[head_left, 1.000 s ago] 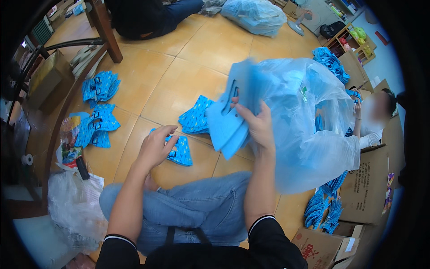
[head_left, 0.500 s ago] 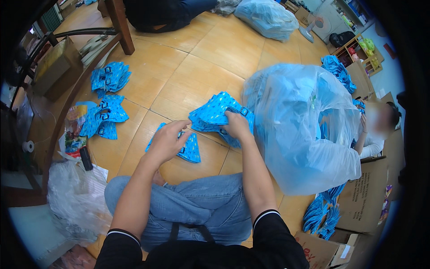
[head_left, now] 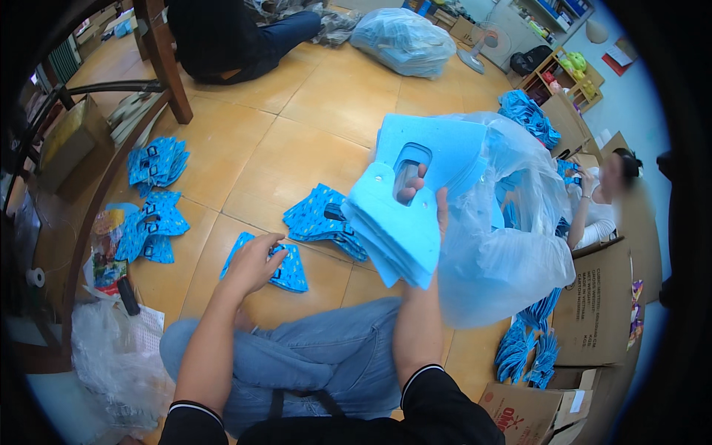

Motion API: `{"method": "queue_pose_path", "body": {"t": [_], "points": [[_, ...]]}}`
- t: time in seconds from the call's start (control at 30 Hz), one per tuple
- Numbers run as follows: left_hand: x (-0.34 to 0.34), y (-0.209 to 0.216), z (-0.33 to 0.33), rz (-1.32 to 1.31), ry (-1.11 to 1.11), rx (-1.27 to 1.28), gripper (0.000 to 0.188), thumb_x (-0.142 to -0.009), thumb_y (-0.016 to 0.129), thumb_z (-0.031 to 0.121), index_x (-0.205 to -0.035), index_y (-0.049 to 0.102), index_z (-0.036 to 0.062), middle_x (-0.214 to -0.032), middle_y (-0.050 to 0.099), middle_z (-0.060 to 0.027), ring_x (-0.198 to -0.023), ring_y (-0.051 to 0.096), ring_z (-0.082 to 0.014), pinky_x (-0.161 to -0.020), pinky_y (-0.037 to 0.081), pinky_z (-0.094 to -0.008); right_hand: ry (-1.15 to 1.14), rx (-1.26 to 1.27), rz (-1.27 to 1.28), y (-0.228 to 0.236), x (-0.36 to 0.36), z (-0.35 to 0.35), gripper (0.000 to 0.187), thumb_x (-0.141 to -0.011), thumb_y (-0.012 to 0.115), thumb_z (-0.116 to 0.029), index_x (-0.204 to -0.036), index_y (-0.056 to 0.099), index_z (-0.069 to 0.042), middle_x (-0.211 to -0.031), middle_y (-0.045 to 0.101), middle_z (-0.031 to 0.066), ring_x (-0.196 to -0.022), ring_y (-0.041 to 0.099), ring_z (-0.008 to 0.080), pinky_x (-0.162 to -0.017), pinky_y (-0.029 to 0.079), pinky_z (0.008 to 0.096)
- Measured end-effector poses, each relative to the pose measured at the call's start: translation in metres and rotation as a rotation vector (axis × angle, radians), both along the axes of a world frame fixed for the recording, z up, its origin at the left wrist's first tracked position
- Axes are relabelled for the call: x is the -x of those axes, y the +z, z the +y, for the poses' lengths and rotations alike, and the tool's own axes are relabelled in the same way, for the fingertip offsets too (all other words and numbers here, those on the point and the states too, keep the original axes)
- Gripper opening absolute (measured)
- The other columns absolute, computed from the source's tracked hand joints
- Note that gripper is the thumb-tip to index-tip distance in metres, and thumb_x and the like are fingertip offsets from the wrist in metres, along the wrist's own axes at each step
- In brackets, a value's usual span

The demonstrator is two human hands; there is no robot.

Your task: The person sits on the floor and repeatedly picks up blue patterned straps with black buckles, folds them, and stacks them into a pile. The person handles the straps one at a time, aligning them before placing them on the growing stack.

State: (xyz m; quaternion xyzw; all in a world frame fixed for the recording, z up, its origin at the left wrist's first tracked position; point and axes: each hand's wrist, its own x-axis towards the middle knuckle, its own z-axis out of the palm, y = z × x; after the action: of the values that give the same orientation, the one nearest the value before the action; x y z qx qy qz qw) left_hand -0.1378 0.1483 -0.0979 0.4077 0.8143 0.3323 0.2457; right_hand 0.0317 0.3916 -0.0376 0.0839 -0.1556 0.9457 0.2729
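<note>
My right hand (head_left: 443, 205) is closed on a stack of light-blue flat pieces (head_left: 449, 148), raised beside the plastic bag with their plain side facing me. The pieces have a fan-like shape, and my fingertips show through a rounded cut-out in them. My left hand (head_left: 256, 263), fingers loosely bent and apart, is over a small patterned blue piece (head_left: 291, 273) on the floor. Just beyond it lies a pile of the same patterned pieces (head_left: 319, 215), partly hidden by the raised stack.
A large translucent bag (head_left: 504, 274) with blue pieces stands at my right. More piles (head_left: 156, 163) lie on the left by a wooden chair leg (head_left: 163, 67). Cardboard boxes (head_left: 593, 311) line the right, where another person (head_left: 593, 211) handles a blue piece. Someone else (head_left: 222, 44) sits ahead.
My right hand has lifted a stack from the pile and turned its plain side toward me. The left hand stays near the small piece. The view has shifted slightly.
</note>
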Motion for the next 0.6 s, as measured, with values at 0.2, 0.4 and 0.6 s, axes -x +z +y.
{"method": "queue_pose_path", "body": {"t": [0.2, 0.4, 0.6], "points": [[0.002, -0.059, 0.004, 0.068, -0.108, 0.149, 0.042, -0.088, 0.063, 0.026, -0.125, 0.057, 0.0059, -0.117, 0.063, -0.0163, -0.109, 0.060, -0.0324, -0.091, 0.048, -0.0425, -0.035, -0.106, -0.031, 0.003, 0.002, 0.002, 0.051, -0.095, 0.059, -0.029, -0.134, 0.044, 0.000, -0.111, 0.064, 0.0139, -0.103, 0.062, 0.0275, -0.091, 0.054, 0.0407], [0.003, -0.118, -0.006, 0.196, -0.184, 0.515, 0.055, -0.081, 0.070, 0.023, -0.131, 0.051, 0.0105, -0.129, 0.055, -0.0139, -0.121, 0.052, -0.0328, -0.097, 0.045, -0.0428, -0.288, -1.051, -0.706, 0.016, 0.007, -0.005, 0.031, -0.091, 0.063, -0.021, -0.115, 0.061, -0.001, -0.111, 0.065, 0.0160, -0.099, 0.065, 0.0257, -0.081, 0.052, 0.0374], [0.002, -0.132, -0.001, 0.148, -0.236, 0.530, 0.049, -0.077, 0.072, 0.018, -0.123, 0.057, 0.0133, -0.126, 0.057, -0.0137, -0.119, 0.054, -0.0305, -0.096, 0.046, -0.0441, -0.354, -2.322, -1.292, -0.058, 0.059, -0.004, 0.038, -0.079, 0.071, -0.018, -0.112, 0.058, -0.005, -0.107, 0.064, 0.0178, -0.100, 0.061, 0.0357, -0.083, 0.050, 0.0447]]}}
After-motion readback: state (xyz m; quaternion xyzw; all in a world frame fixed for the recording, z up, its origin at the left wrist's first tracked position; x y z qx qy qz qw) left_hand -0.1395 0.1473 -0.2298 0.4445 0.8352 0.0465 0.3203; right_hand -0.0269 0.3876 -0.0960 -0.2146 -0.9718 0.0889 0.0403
